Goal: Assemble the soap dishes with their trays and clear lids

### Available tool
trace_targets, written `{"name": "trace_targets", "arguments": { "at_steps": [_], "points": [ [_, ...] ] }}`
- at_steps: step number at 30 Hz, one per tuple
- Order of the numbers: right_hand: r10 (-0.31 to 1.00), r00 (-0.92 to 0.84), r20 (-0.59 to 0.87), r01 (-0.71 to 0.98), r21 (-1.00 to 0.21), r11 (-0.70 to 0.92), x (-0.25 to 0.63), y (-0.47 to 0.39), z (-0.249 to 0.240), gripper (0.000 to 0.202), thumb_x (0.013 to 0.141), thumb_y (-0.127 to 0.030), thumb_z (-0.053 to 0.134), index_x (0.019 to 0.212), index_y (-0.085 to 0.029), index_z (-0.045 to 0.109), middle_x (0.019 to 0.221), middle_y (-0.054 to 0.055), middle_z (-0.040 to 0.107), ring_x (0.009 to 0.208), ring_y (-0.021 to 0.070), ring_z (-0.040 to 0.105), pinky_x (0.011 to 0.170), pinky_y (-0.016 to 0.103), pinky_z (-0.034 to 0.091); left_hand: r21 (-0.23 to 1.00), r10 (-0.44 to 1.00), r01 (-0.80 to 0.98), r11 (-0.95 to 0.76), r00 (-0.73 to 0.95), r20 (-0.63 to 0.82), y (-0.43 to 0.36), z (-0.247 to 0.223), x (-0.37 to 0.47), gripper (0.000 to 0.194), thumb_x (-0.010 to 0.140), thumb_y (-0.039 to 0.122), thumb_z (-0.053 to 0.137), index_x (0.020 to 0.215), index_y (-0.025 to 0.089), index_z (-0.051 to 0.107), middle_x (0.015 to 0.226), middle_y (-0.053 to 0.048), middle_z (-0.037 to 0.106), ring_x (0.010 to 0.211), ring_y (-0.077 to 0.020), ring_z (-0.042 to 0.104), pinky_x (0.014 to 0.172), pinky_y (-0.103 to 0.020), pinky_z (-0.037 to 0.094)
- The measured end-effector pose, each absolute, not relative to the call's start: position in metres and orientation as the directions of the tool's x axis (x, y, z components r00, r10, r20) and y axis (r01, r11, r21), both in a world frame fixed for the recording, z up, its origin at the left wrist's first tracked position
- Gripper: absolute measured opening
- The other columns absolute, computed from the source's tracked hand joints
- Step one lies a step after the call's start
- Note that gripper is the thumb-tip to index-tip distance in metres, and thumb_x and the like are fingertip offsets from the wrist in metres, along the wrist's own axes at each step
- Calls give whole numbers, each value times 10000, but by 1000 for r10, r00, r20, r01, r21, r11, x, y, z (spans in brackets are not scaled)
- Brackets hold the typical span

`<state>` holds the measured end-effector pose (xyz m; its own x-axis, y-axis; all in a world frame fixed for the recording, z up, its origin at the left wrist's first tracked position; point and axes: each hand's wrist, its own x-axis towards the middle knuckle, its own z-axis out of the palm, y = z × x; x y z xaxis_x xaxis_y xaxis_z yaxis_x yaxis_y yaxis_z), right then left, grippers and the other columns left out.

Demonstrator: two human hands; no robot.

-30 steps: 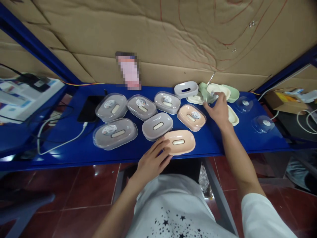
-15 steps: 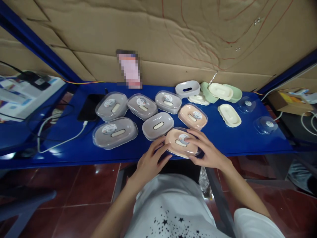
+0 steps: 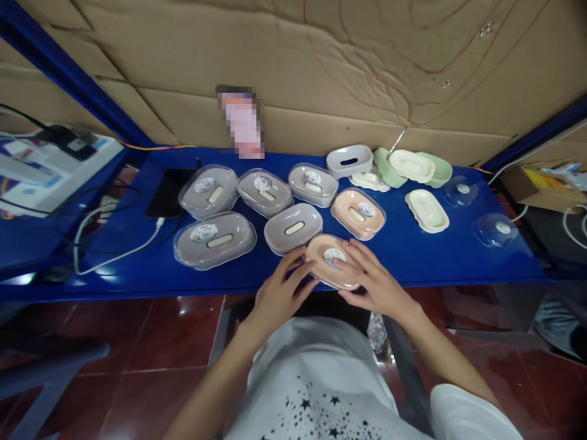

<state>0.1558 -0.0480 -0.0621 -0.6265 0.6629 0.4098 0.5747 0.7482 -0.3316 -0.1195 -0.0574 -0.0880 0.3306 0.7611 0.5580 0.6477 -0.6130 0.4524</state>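
Left hand point(image 3: 277, 293) and right hand point(image 3: 373, 284) gripping the peach soap dish point(image 3: 323, 247) near the front edge of the blue table point(image 3: 408, 269), left on its left end, right over the stickered clear lid point(image 3: 332, 253). Grey dish point(image 3: 294, 228) sits just beyond-left of the grip, second peach dish point(image 3: 358, 214) just beyond, two loose lids point(image 3: 495, 231) well right.

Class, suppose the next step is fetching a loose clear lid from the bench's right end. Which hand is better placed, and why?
Probably the right hand: it touches the front peach dish on the right side, nearer the loose lids. The left hand is at the dish's left side, farther away.
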Motion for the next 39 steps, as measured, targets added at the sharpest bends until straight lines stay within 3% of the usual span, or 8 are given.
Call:
{"name": "trace_targets", "arguments": {
  "at_steps": [4,7,13,21,27,30,34,39],
  "points": [
    [654,-670,350,580,-302,756,164,-46,-58,808,1049,-466,658,1738,-393,242,1816,63,245,1668,373,256,1294,647,371,414,736,655,-632,339,586,-58,-87,-118,387,1012,306,744,1368,253,601,1516,-166,606,1301,-278,698,1036,-416,647],
    [699,-616,364,623,-319,715,183,-35,-47,732,1099,-630,443,1746,-359,232,1813,80,254,1657,368,288,1299,637,340,345,682,664,-663,346,644,-59,-83,-111,348,964,257,793,1271,225,631,1484,-172,635,1377,-328,635,1112,-486,587],
    [841,-192,506,893,-265,364,235,44,-30,531,1128,-454,398,1605,-249,508,1654,124,536,1540,346,470,1260,601,372,281,630,655,-702,386,674,-51,-72,-79,229,960,214,749,1166,196,650,1278,-137,743,1209,-299,691,1038,-444,571],
    [880,19,474,951,-281,131,252,142,-44,481,1002,-434,582,1343,-123,716,1298,243,709,1235,442,612,1084,648,473,236,666,735,-635,368,648,-35,-76,-61,226,1005,216,689,1227,184,663,1328,-157,720,1242,-323,673,1047,-461,552],
    [844,58,533,907,-382,179,262,117,-36,352,992,-393,625,1216,-160,764,1151,165,723,1073,326,703,996,510,594,255,699,740,-622,378,607,-36,-78,-61,354,1040,222,636,1391,181,619,1475,-165,670,1356,-337,639,1094,-479,541],
    [816,36,577,865,-427,264,260,69,-33,332,1012,-433,652,1240,-212,749,1217,130,721,1115,293,710,946,459,629,256,737,751,-608,415,533,-33,-78,-60,570,1056,275,624,1597,189,467,1616,-183,561,1452,-373,578,1137,-530,527],
    [766,-13,643,792,-461,400,247,-8,-34,251,1029,-349,690,1266,-274,731,1264,92,760,1200,289,720,1048,489,597,304,721,708,-638,410,558,-33,-78,-62,772,1058,330,642,1714,181,262,1708,-245,411,1555,-399,473,1179,-549,513],
    [760,-354,545,686,-401,607,218,-85,-49,393,1020,-161,683,1386,-304,672,1334,72,766,1298,279,704,1109,509,558,305,590,560,-770,444,675,-47,-71,-73,549,1046,303,674,1563,210,514,1695,-234,399,1554,-364,473,1171,-498,539]
  ]
}}
